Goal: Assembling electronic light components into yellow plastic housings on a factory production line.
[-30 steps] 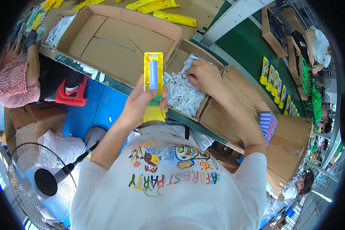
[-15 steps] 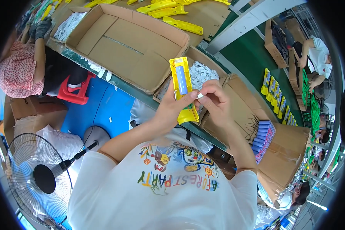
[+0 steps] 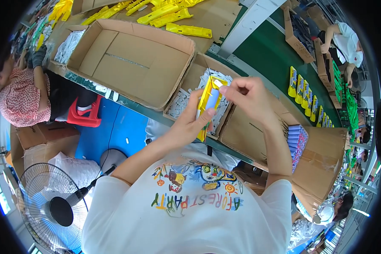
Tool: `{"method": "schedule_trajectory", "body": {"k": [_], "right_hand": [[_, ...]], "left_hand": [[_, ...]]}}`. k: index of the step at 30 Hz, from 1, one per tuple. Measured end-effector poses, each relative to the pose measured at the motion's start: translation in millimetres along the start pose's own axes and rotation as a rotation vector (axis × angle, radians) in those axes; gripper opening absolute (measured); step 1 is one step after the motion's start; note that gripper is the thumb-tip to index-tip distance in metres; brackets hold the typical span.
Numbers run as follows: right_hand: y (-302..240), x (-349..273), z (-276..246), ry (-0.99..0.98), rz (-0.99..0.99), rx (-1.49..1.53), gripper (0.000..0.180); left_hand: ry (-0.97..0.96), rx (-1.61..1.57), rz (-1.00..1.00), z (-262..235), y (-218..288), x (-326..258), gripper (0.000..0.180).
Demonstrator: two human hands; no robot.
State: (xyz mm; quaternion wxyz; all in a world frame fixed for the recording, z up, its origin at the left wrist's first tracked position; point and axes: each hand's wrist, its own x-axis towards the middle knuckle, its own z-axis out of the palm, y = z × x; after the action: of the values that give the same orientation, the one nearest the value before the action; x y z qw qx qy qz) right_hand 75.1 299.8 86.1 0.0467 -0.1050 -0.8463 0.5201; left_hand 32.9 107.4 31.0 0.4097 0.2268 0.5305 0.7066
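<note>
My left hand point(image 3: 189, 122) grips a yellow plastic holder point(image 3: 206, 106) upright in front of my chest, thumb on its lower edge. A pale blue-white insert point(image 3: 212, 98) sits in the holder. My right hand point(image 3: 247, 96) pinches the top of that insert with its fingertips. Just behind both hands stands a small cardboard box point(image 3: 188, 78) filled with several white packets point(image 3: 209, 78).
A large shallow cardboard box point(image 3: 131, 59) lies on the bench at left, yellow parts point(image 3: 178, 17) beyond it. Another box point(image 3: 245, 135) and a stack of blue-purple pieces point(image 3: 297, 142) are at right. A seated person point(image 3: 21, 97) is at left, a fan point(image 3: 51, 203) below.
Both hands with the yellow holder drifted right across the view. My right hand left the white packets box and now pinches the insert at the holder's top.
</note>
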Motion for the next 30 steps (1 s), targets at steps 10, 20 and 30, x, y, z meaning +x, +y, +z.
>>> {"method": "schedule_trajectory", "body": {"k": [10,20,30], "right_hand": [[15.1,0.1,4.4,0.137,-0.119,-0.048,0.02],[61.1,29.4,-90.6,0.401,0.024,-0.053,0.025],[303.6,109.6,-278.0,0.339,0.255,-0.96,0.018]], "left_hand": [[-0.162,0.023,0.02,-1.4,1.0,-3.4,0.039],[0.123,0.121,0.222,-20.5,24.3,6.5,0.049],[1.328,0.643,0.654,-130.1,7.9,-22.1,0.036]]}}
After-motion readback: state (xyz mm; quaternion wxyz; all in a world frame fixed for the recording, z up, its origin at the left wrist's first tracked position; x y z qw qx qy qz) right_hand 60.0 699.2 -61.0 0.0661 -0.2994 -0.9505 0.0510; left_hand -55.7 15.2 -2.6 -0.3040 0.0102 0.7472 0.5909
